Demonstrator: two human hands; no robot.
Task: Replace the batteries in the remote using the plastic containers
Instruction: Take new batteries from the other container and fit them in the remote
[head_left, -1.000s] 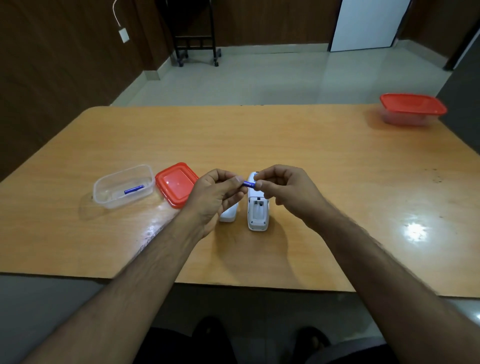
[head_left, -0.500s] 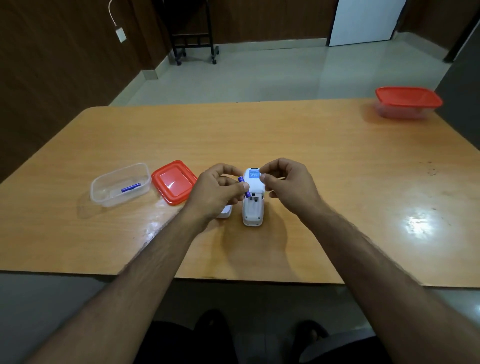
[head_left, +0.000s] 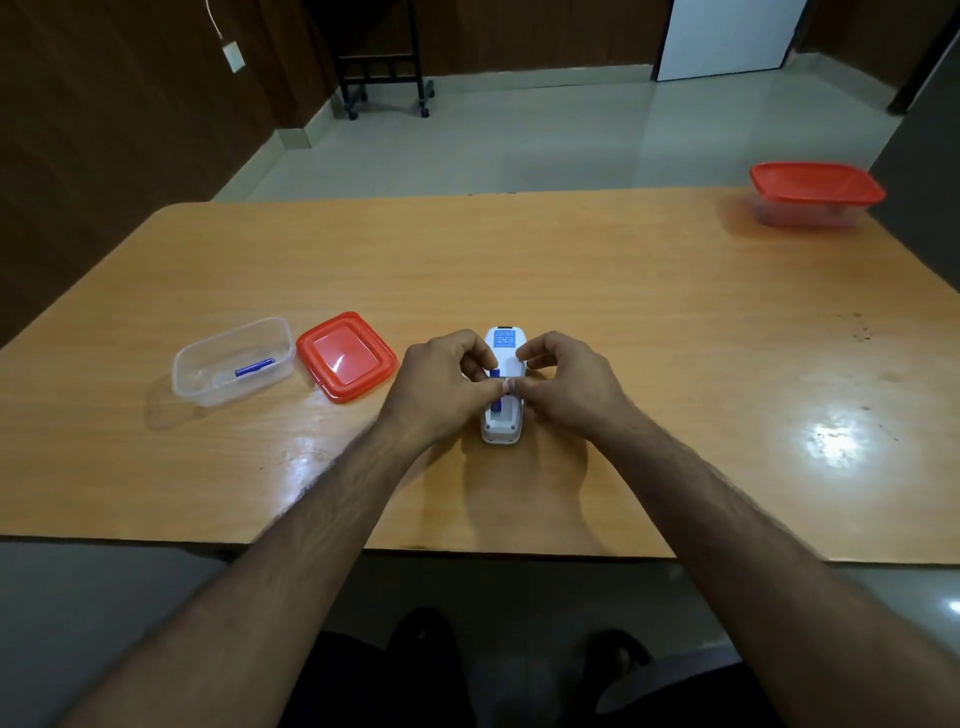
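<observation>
Head view looks down at two bare forearms reaching over the near edge of a wooden bench (head_left: 649, 322) to a white remote (head_left: 503, 415), which lies face down near the middle of the bench's near half, its long axis pointing away from the person. The remote's battery bay at its near end is open. The left hand (head_left: 441, 387) sits on the remote's left side, fingers curled, thumb and fingertips pinching a blue battery (head_left: 496, 387) that stands tilted in the bay, its lower end down in the left slot. The right hand (head_left: 566, 382) sits on the remote's right side, fingers curled in too, its thumb tip meeting the left thumb right at the battery; whether it grips the battery or only steadies the remote, I cannot tell. A blue label (head_left: 504, 338) shows on the remote's far end, between the two hands.

Left of the remote, just beyond the left hand, a red lid (head_left: 345, 356) lies flat on the bench. Further left of the remote, just beside that lid, stands an open clear container (head_left: 231, 361) with one more blue battery (head_left: 254, 367) lying on its floor. Well apart from the remote, at the far right corner of the bench, stands a second container (head_left: 810, 208) closed with a red lid.
</observation>
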